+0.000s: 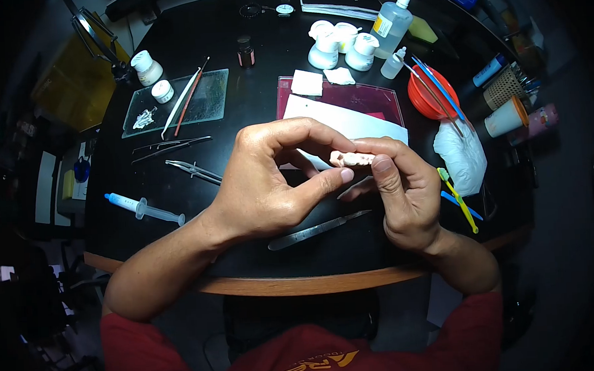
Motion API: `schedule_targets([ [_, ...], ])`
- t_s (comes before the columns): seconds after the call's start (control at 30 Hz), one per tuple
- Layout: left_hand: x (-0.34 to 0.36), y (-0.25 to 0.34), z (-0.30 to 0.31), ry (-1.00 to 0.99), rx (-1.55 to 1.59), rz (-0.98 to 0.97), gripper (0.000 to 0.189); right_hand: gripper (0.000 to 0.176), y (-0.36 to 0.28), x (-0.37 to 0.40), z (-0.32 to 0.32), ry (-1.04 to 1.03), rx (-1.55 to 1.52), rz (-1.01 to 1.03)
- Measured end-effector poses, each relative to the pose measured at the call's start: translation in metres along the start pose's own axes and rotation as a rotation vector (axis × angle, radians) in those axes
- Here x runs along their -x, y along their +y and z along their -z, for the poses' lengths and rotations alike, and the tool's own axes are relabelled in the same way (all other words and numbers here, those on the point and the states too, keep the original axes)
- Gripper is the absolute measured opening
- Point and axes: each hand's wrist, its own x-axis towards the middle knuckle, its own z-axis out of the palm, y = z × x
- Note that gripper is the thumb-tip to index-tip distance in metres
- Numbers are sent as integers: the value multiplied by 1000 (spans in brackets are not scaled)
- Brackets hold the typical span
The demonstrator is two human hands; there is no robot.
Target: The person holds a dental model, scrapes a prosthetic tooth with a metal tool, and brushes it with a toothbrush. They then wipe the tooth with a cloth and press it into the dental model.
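Observation:
Above the middle of the black desk, a small pale dental model (354, 159) is held between both hands. My left hand (270, 177) pinches its left end between thumb and index finger, the other fingers curled behind. My right hand (406, 187) grips the right end, its thumb lying over the near side. The fingers hide part of the model. Below the hands a scalpel (312, 232) lies on the desk, touched by neither hand. Behind them is a white sheet (347, 120) on a dark red plate (390, 100).
At left lie a syringe (145, 209), tweezers (193, 170) and a glass slab (208, 100) with a jar and instruments. White-capped bottles (324, 51) and a large clear bottle (391, 25) stand behind. To the right are a red bowl (432, 92), crumpled tissue (465, 158) and a yellow-green toothbrush (461, 205).

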Motion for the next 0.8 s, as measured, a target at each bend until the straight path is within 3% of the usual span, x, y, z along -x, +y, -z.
schedule_targets([
  [0.8,2,0,-4,4,68,114,24,38,-1,3,0,6,-72,-111],
])
